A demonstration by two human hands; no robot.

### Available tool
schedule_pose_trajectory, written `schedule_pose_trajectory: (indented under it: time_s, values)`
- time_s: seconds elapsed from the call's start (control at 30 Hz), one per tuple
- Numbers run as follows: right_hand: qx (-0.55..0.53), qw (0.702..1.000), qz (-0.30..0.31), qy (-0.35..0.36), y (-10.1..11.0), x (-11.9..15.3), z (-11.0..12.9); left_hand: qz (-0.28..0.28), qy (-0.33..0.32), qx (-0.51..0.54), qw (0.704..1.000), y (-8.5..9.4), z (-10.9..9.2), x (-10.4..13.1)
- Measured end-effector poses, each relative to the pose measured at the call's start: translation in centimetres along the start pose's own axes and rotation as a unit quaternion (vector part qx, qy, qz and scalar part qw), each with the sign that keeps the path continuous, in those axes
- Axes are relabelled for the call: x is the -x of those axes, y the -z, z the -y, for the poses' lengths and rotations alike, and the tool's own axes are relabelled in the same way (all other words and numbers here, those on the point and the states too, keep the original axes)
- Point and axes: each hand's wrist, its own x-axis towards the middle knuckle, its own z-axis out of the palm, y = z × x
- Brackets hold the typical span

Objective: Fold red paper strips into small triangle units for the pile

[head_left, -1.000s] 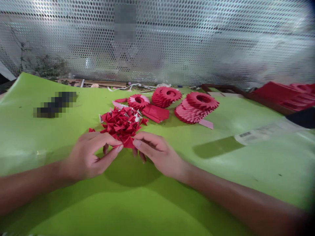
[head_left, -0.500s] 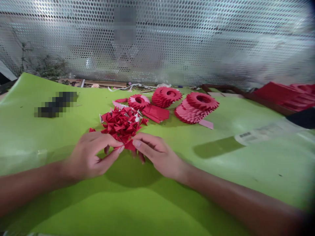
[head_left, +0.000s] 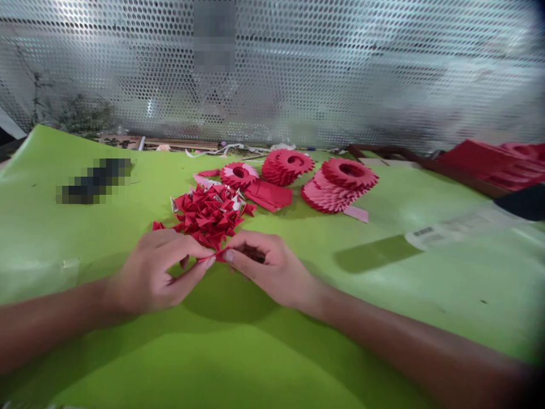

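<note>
Between my two hands is a small piece of red paper [head_left: 220, 257], mostly covered by fingers. My left hand [head_left: 157, 270] pinches its left end with thumb and forefinger. On the other end, the thumb and fingers of my right hand [head_left: 272, 267] are closed, with some fingertips hidden beneath. Just beyond the fingers lies a heap of folded red paper triangles [head_left: 208, 213], a few of them showing white. A flat stack of red paper strips [head_left: 269, 196] rests behind the heap to the right.
Behind stand a small pink-and-red paper ring [head_left: 239, 175], a red ring stack [head_left: 287, 167] and a taller pink stack [head_left: 336, 190]. A clear bottle [head_left: 451, 227] lies at right on the green table cover [head_left: 255, 363]. More red paper [head_left: 481, 162] sits far right, before a perforated metal wall [head_left: 298, 74].
My right thumb and fingers have moved slightly left, closer to my left fingertips. Less of the red paper shows between them now. My left hand stays nearly still.
</note>
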Motion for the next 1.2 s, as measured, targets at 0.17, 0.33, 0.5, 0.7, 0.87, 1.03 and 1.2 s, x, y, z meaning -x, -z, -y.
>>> schedule_pose_trajectory:
  time_s: [0.17, 0.33, 0.5, 0.7, 0.87, 1.03, 1.2]
  values:
    - [0.017, 1.000, 0.000, 0.012, 0.05, 0.02, 0.10, 0.006, 0.002, 0.007, 1.000, 0.11, -0.09, -0.10]
    - [0.017, 1.000, 0.007, 0.003, 0.22, -0.01, 0.28, -0.004, 0.023, 0.021, 0.999, 0.02, 0.21, -0.46]
    - [0.001, 0.999, 0.013, -0.031, 0.27, 0.04, 0.31, -0.007, 0.050, 0.039, 0.998, 0.12, 0.32, -0.49]
    - [-0.009, 0.999, 0.003, -0.033, 0.18, -0.01, 0.27, -0.002, 0.050, 0.042, 0.998, 0.15, 0.23, -0.34]
    - [-0.006, 1.000, -0.004, -0.020, 0.33, -0.15, 0.12, 0.017, 0.019, 0.014, 1.000, 0.14, 0.28, -0.25]
    - [0.010, 1.000, -0.020, -0.002, 0.45, -0.25, 0.02, 0.027, -0.030, 0.001, 0.999, 0.26, 0.52, -0.33]
    - [0.034, 0.999, -0.011, 0.004, 0.17, -0.07, 0.18, 0.045, 0.015, 0.069, 0.996, 0.29, 0.50, -0.81]
